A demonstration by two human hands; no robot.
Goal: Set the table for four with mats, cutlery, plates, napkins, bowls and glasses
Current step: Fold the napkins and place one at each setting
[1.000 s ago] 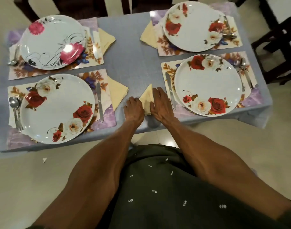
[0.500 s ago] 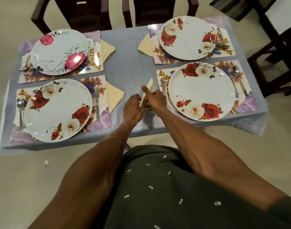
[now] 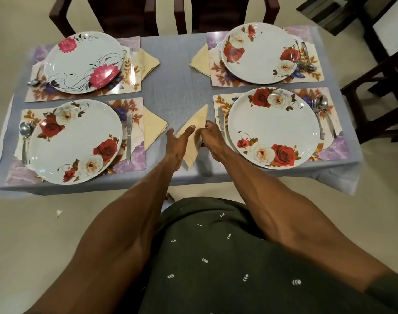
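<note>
Head view. The table (image 3: 175,71) carries four place settings, one toward each corner, each with a mat, a plate and cutlery. The three settings at the far-left, far-right and near-left corners each have a folded cream napkin tucked under the inner edge of the mat. The fourth napkin (image 3: 194,134) lies folded to a triangle near the middle of the near edge, just beside the near-right mat (image 3: 218,100) but not yet tucked under it.

Hand state: the left hand (image 3: 177,143) is relaxed, fingers extended, fingertips touching the left side of the napkin. The right hand (image 3: 212,139) has curled fingers that appear to pinch the napkin's right edge next to the knife (image 3: 221,121) (the contact itself is partly hidden by the knuckles).

Step in hand, as judged: seat the fourth napkin to match the other three.

Procedure:
1. Hold the fold flat with the left fingertips so the layers do not spring apart.
2. Lift the inner edge of the mat only slightly; the near-right plate (image 3: 273,128) and knife rest on it and may slide.
3. Slide the napkin's long edge under the mat, point facing the table centre.
4. Press the crease flat.

No bowls or glasses are visible; that part of the task remains.
</note>
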